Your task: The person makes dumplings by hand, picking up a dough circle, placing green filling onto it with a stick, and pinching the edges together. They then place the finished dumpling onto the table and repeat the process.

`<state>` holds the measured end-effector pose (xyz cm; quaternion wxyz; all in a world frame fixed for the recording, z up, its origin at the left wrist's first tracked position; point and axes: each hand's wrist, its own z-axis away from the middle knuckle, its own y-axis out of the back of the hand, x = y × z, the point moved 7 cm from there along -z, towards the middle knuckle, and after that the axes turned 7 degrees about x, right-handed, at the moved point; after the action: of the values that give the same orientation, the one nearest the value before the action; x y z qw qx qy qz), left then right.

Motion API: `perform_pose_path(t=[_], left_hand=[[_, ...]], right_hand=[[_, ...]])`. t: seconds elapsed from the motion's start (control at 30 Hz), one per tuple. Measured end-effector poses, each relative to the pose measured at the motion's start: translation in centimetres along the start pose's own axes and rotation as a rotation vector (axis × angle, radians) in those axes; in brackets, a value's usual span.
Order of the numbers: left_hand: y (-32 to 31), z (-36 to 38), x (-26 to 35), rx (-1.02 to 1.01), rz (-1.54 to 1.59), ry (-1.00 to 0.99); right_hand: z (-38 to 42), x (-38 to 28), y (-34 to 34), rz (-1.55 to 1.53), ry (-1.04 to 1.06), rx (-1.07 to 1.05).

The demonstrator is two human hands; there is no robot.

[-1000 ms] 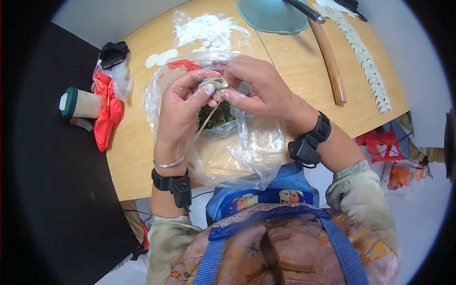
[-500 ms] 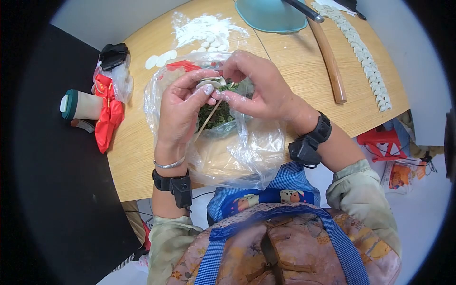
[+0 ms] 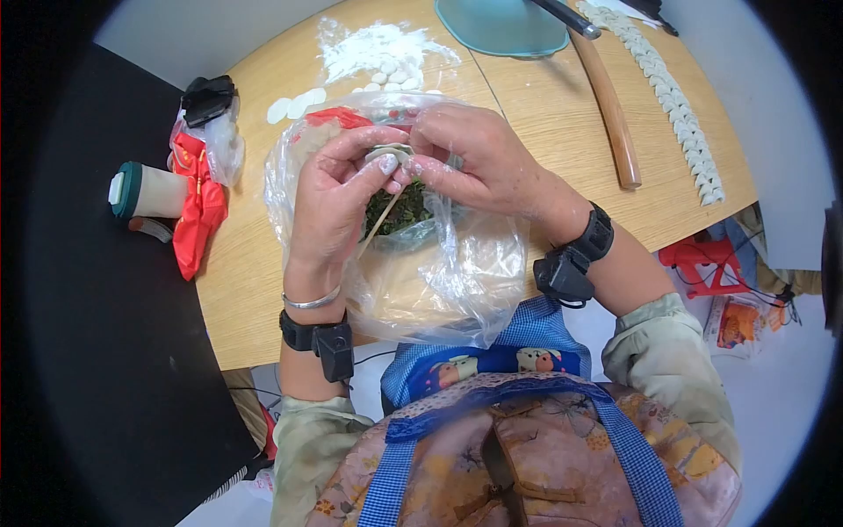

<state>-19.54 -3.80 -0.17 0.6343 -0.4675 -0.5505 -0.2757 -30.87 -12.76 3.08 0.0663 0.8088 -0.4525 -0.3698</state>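
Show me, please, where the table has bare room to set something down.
Bare table lies between the red bundle and clear plastic bag, and between the wooden rod and folded dough row; beyond the bag, flour and dough pieces crowd it.

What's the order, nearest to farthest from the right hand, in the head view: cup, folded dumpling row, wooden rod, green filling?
From the right hand:
1. Green filling: just to its left, nearer the body
2. Wooden rod: to its right
3. Folded dumpling row: right, beyond the rod
4. Cup: far left
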Motion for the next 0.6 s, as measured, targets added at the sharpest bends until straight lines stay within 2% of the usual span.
perform_pose_path(t=[0.37, 0.43, 0.6], left_hand=[[-0.02, -0.04, 0.29, 0.019, 0.038, -0.025], [-0.12, -0.05, 0.44, 0.011, 0.029, -0.031], [-0.15, -0.05, 0.16, -0.014, -0.005, -0.033]], right_hand=[[-0.3, -0.81, 0.4, 0.05, 0.115, 0.077], [-0.25, -0.38, 0.39, 0.021, 0.025, -0.016], [-0.25, -0.25, 0.39, 0.028, -0.024, -0.042]])
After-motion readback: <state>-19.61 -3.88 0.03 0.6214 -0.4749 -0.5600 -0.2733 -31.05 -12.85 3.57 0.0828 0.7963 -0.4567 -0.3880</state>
